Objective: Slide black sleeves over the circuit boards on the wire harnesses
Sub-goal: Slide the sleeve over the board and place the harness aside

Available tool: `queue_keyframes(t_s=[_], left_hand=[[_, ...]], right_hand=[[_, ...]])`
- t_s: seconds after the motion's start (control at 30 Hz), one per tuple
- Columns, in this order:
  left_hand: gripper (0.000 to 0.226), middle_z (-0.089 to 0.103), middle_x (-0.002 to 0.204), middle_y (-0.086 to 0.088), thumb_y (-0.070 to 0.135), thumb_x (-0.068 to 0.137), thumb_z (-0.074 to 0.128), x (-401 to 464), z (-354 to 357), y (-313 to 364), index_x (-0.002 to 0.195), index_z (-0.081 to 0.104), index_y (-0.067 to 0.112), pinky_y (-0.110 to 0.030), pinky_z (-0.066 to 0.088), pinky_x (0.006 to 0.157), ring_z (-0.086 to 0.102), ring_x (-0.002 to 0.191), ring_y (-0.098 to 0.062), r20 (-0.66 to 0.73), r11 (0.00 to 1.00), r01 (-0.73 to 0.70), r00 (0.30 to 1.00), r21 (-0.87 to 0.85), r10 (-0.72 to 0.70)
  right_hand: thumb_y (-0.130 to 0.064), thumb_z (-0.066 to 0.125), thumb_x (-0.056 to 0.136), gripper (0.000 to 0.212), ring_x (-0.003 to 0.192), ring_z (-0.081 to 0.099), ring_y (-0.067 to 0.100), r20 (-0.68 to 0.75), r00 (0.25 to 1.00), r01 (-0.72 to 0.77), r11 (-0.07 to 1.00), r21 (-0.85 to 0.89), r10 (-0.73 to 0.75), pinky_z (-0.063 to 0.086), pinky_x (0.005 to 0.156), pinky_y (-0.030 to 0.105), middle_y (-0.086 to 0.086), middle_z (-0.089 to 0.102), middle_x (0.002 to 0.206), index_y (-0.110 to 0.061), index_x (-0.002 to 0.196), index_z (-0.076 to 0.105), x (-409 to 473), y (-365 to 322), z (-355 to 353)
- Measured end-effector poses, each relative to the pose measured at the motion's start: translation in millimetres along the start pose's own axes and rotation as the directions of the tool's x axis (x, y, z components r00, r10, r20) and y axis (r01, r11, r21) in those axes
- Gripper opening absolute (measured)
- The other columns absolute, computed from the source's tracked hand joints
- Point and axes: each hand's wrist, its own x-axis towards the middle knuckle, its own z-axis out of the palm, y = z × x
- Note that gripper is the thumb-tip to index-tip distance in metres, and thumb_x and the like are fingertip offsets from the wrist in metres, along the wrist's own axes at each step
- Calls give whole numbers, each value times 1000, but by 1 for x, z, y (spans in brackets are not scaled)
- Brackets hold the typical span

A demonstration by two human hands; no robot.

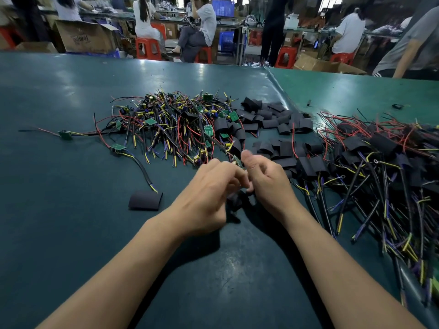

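Right at the middle of the dark green bench (71, 233), both hands are bunched together over 1 wire harness. The left hand (209, 193) has its fingers (228, 167) curled in, pinching the wires of that harness, and the right hand (268, 179) is curled the same way with the thumb sticking up, gripping the same piece from the other side. A small green circuit board (238, 161) pokes out just above where the 2 hands meet. Under the hands there's something black and crumpled (235, 200), looks like a sleeve, but it's mostly hidden so can't say for sure.

Behind the hands sits a big tangled pile of unsleeved harnesses with red, yellow, blue and black wires and little green boards (171, 124). Just right of that is a loose heap of flat black tube sleeves (273, 119). Further right, a second pile of harnesses with black sleeves on them (380, 167) spreads toward the bench edge. 1 lone black sleeve (145, 200) lies flat to the left of the hands, and a stray harness with a green board (65, 134) lies well off to the far left.

People on red plastic stools (148, 49) work at other benches in the back.
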Motion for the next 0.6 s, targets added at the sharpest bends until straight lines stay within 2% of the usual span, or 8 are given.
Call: queue_keyframes(t_s=[0.1, 0.17, 0.2, 0.27, 0.37, 0.47, 0.53, 0.6], left_hand=[[31, 47, 89, 15, -13, 78, 51, 0, 2, 7, 96, 59, 11, -25, 37, 77, 41, 84, -13, 43, 996, -85, 995, -32, 86], [25, 45, 88, 14, -7, 78, 53, 0, 2, 8, 94, 59, 10, -28, 39, 75, 42, 82, -14, 32, 995, -98, 995, -8, 99], [23, 45, 87, 14, -6, 77, 56, -1, 1, 6, 93, 61, 9, -30, 41, 75, 45, 82, -16, 6, 996, -91, 996, 18, 91], [18, 53, 84, 9, -3, 77, 63, 0, 1, 1, 91, 63, 9, -37, 44, 75, 49, 81, -20, -73, 995, -54, 995, 89, 61], [11, 64, 90, 2, 13, 84, 64, 0, -1, -9, 94, 67, 10, -43, 45, 83, 53, 88, -23, -139, 983, 41, 990, 177, -16], [25, 67, 104, 4, 37, 89, 61, -2, 3, -15, 103, 72, 19, -44, 44, 90, 54, 101, -23, 21, 971, 67, 997, 229, -74], [31, 68, 104, 9, 52, 87, 61, -4, 4, -16, 102, 74, 28, -44, 43, 88, 54, 101, -21, 92, 957, 90, 989, 275, -119], [26, 70, 99, 12, 50, 84, 66, -4, 1, -19, 99, 75, 31, -44, 43, 85, 55, 97, -21, 86, 961, 112, 987, 252, -138]], right_hand=[[-31, 70, 89, 19, 72, 67, 23, 97, 995, -46, 996, 82, 38, 53, 73, 39, 18, 73, 85, -15, 98, 72, 1, -1, -3], [-12, 68, 90, 5, 62, 63, 15, 128, 991, -54, 985, 166, 33, 52, 58, 28, 14, 74, 77, -13, 93, 73, 1, -3, -7], [-7, 66, 91, 9, 53, 59, 11, 114, 992, -73, 969, 235, 47, 48, 49, 22, 8, 73, 71, -12, 92, 72, 1, -5, -8], [-4, 60, 93, 13, 44, 51, 7, 53, 994, -111, 908, 403, 98, 38, 39, 17, 5, 72, 69, -10, 94, 71, 4, -10, -14], [-5, 50, 94, 20, 42, 47, 7, -94, 981, -82, 805, 588, 169, 35, 38, 16, 8, 72, 71, -8, 93, 70, 8, -17, -25], [-9, 43, 94, 26, 45, 48, 9, -172, 970, 2, 698, 716, 174, 37, 40, 19, 6, 70, 75, -5, 105, 67, 8, -23, -43], [-10, 39, 95, 29, 52, 55, 13, -143, 981, 18, 661, 750, 135, 42, 45, 21, 5, 69, 80, -7, 108, 65, 6, -26, -52], [-9, 35, 93, 28, 58, 58, 17, -94, 990, 11, 626, 780, 100, 46, 51, 24, 5, 67, 83, -10, 101, 62, 3, -29, -57]])
